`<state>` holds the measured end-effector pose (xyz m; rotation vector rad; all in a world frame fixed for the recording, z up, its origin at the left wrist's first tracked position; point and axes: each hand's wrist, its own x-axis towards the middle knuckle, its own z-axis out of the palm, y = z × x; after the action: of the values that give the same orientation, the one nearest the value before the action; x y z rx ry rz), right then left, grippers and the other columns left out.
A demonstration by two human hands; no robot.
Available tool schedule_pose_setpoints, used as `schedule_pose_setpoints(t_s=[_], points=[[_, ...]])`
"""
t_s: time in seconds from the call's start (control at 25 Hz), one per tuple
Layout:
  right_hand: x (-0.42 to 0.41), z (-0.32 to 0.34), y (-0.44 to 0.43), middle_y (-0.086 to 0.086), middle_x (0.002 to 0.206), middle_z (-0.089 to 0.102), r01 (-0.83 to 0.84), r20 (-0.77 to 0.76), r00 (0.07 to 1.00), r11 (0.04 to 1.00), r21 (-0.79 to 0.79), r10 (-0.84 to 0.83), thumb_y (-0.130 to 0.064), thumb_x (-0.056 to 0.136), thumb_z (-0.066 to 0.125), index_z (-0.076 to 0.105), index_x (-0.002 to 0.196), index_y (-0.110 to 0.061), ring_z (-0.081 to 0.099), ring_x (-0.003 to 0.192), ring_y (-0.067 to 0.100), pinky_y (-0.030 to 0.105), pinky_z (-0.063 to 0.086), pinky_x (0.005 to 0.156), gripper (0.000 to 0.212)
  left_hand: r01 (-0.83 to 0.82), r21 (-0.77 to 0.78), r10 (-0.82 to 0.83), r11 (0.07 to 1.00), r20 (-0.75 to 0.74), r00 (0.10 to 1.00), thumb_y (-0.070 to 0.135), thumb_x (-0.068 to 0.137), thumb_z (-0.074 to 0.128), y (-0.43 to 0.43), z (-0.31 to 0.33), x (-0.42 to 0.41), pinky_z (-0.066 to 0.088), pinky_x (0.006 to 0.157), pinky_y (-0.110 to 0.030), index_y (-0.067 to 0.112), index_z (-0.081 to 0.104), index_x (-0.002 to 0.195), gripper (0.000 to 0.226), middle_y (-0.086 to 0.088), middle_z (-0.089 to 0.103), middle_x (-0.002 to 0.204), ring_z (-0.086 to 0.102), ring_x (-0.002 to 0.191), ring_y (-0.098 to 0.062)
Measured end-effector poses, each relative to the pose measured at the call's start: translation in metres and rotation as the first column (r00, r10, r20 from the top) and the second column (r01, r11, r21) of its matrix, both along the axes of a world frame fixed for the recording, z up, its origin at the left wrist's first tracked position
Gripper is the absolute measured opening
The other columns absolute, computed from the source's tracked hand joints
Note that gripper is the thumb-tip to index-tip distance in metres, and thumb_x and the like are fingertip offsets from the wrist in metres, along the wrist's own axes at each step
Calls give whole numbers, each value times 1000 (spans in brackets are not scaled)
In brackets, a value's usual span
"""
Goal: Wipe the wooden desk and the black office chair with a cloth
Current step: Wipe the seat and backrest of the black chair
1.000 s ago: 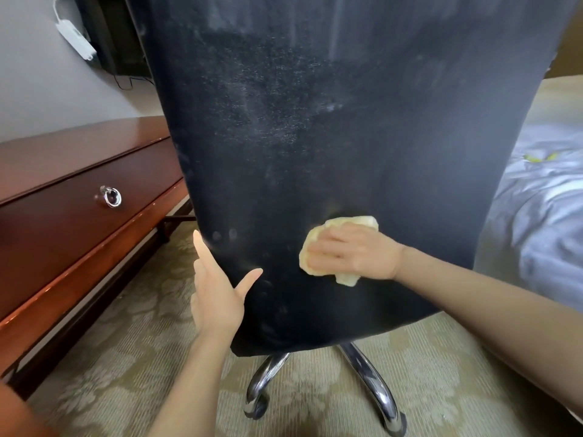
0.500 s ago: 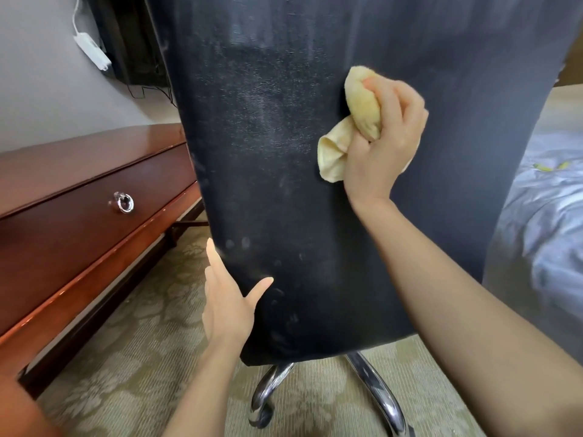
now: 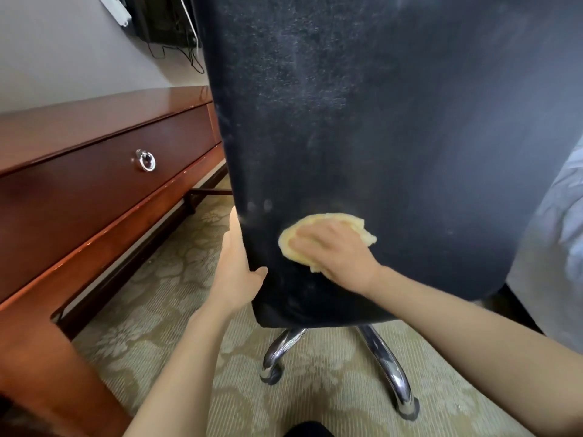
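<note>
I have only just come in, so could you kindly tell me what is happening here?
A person is wiping the back of a black office chair. The right hand presses a crumpled yellow cloth flat against the lower backrest, while the left hand grips the backrest's left edge to steady it. The reddish-brown wooden desk stands to the left, untouched.

— Chair back (image 3: pixel 378 121)? Black, dusted with pale grey specks and streaks.
— Cloth (image 3: pixel 328 228)? Soft yellow, plain.
— Desk (image 3: pixel 94 190)? Glossy reddish-brown wood, with a silver ring pull (image 3: pixel 145 160).
— Carpet (image 3: pixel 164 298)? Beige-olive, faint cream floral pattern over fine ribbing.
— Chair legs (image 3: pixel 388 367)? Shiny chrome, black tips.
— Wall (image 3: pixel 63 58)? Flat grey.
</note>
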<state>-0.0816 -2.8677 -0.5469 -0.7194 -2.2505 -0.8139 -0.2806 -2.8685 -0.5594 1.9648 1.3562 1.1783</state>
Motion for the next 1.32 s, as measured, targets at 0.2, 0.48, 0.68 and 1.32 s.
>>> schedule_pose_setpoints(t_s=[0.2,0.48,0.68,1.32], points=[[7,-83,-11,-12,91,65,84,606,795,991,-107,-2,-21,65,78,70,87,-28,60,79,8,19,47,73,24,21,-113,-23,993,-10,1000,-18,78,51,-12,4,-4,27,72,9,63,24,112,92,62,26,102,24,99,40],[-1,-35,6,-12,83,64,-48,668,743,994,97,-29,-25,67,77,70,85,-24,59,76,7,19,47,72,19,37,-256,19,966,214,977,-21,82,44,-13,-4,-9,35,95,-15,39,30,143,86,26,36,133,29,123,9],[-30,44,12,1,90,65,-17,370,926,969,247,-78,-14,69,74,67,90,-17,61,80,20,31,50,70,22,82,-270,-1,959,286,958,-23,79,42,-15,-4,-9,39,86,-5,42,33,138,88,27,44,130,40,116,17],[-60,-38,12,11,96,68,-67,-251,966,998,0,64,2,65,75,72,97,-8,54,89,24,36,50,70,34,155,-333,67,930,569,820,51,102,11,-12,-14,-11,27,114,-34,44,53,121,47,23,58,125,49,121,5]])
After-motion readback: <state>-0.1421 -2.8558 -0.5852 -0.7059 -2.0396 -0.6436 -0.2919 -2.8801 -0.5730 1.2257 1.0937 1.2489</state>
